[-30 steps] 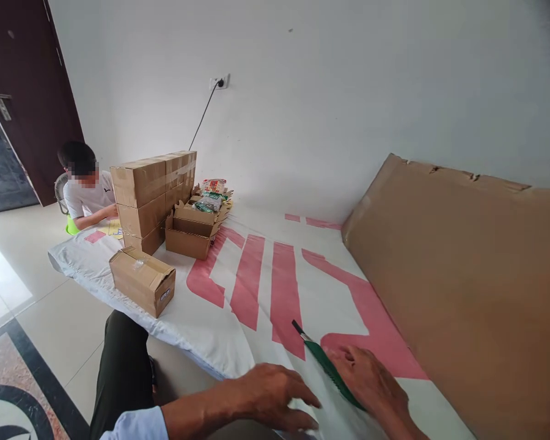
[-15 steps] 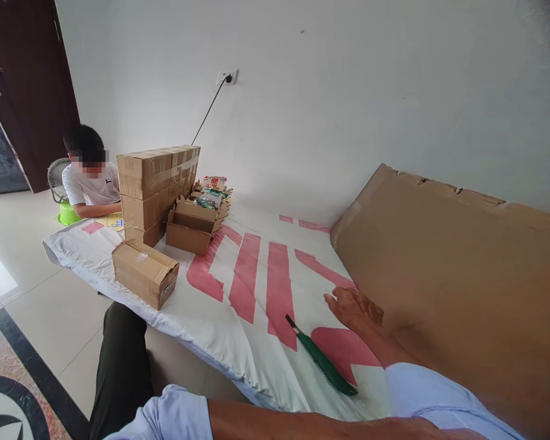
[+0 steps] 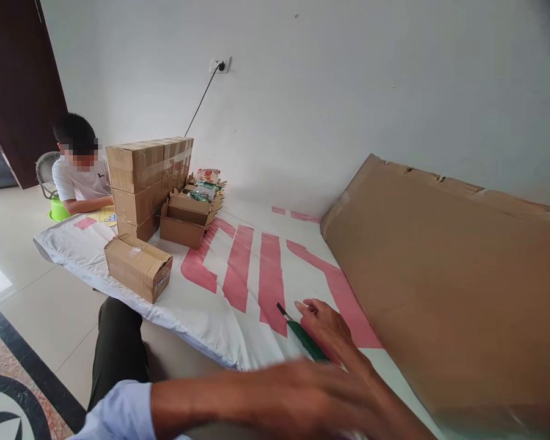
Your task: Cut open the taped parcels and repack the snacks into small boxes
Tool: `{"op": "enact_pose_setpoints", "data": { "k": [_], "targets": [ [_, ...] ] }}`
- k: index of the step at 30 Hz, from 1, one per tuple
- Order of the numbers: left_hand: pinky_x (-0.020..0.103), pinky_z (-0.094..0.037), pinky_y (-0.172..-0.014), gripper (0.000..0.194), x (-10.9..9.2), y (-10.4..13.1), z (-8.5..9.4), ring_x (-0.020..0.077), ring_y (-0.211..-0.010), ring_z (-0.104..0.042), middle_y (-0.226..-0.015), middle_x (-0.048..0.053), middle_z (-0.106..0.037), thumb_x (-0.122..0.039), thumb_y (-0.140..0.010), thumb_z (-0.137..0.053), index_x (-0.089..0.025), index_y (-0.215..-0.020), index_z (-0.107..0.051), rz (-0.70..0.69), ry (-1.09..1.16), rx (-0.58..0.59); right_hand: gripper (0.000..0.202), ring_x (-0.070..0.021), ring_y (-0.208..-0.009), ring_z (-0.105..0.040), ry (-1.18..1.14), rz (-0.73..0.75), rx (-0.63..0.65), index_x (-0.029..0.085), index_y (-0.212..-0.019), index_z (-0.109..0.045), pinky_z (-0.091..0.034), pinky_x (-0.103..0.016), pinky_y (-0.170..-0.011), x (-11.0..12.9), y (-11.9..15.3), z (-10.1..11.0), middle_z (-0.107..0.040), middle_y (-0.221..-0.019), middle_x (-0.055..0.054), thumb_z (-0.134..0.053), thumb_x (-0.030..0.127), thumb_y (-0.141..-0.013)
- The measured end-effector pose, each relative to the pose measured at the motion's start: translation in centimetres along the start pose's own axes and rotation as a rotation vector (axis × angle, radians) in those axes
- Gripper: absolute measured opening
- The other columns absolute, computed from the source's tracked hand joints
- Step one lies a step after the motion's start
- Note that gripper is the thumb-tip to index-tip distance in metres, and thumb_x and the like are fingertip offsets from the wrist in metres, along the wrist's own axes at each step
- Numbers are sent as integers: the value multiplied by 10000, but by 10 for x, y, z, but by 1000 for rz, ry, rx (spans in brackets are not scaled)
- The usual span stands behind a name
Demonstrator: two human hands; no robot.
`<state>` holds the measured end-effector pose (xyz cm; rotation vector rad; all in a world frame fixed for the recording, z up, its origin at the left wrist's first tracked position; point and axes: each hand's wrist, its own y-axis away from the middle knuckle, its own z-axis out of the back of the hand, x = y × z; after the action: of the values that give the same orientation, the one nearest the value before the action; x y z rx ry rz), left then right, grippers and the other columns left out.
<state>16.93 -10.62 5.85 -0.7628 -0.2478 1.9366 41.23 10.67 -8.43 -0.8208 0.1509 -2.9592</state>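
A slim tool with a green handle and a narrow dark tip [image 3: 306, 340] lies on the cloth-covered table [image 3: 252, 333]; its kind is unclear. My right hand [image 3: 326, 322] hovers just beside and over it, fingers loosely bent and apart, with nothing in them. Smeared by motion, my left hand [image 3: 318, 388] crosses in front of the right forearm and hides the tool's rear end. Its fingers cannot be made out. Right of both hands a large cardboard sheet [image 3: 444, 281] leans against the wall.
A closed carton [image 3: 137, 266] sits at the table's front left edge. Behind it are stacked cartons [image 3: 140, 183] and an open box [image 3: 183, 226] beside plastic packets [image 3: 204, 192]. A person [image 3: 83, 177] leans on the far left end. A cord [image 3: 203, 101] hangs from the wall socket.
My right hand has moved left and down, closer to the green-handled tool. The left hand has come into view, swinging across the front. The camera view has shifted slightly.
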Motion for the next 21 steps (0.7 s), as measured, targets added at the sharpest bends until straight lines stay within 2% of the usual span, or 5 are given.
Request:
{"op": "enact_pose_setpoints", "data": {
  "k": [5, 9, 12, 16, 21],
  "targets": [
    [507, -607, -1078, 177, 82, 109, 90, 321, -1204, -714, -1233, 156, -754, -340, -1007, -717, -246, -1147, -772, 383, -242, -448, 595, -367, -1066, -740, -35, 60, -64, 231, -1028, -720, -584, -486, -920, -38, 67, -11, -790, -1132, -176, -539, 755, -813],
    [589, -517, -1176, 280, 128, 195, 179, 401, -1326, -639, -1380, 165, -701, -360, -919, -739, -233, -1160, -802, 913, -652, -519, 586, -390, -1137, -723, -29, 87, -90, 241, -1104, -704, -588, -507, -916, -58, 98, -21, -782, -1146, -162, -544, 745, -853],
    [616, -504, -1176, 537, 146, 233, 225, 477, -1453, -562, -1574, 201, -602, -508, -888, -733, -210, -1332, -780, 1284, -758, -492, 530, -386, -1105, -718, -12, 148, -125, 241, -1109, -694, -580, -509, -916, -65, 107, -31, -774, -1095, -150, -537, 704, -903],
    [524, -531, -1158, 682, 157, 253, 246, 426, -1386, -655, -1503, 201, -697, -597, -915, -633, -172, -1441, -725, 1438, -615, -479, 439, -361, -1009, -701, 24, 209, -243, 253, -1056, -686, -562, -482, -868, -67, 106, -43, -756, -1018, -134, -516, 647, -961],
    [521, -553, -1132, 744, 163, 256, 239, 425, -1361, -691, -1425, 191, -764, -630, -918, -616, -172, -1500, -682, 1441, -567, -525, 382, -352, -968, -683, 68, 253, -323, 238, -1044, -685, -546, -473, -855, -68, 103, -49, -744, -987, -143, -512, 576, -1002]
  ]
}}
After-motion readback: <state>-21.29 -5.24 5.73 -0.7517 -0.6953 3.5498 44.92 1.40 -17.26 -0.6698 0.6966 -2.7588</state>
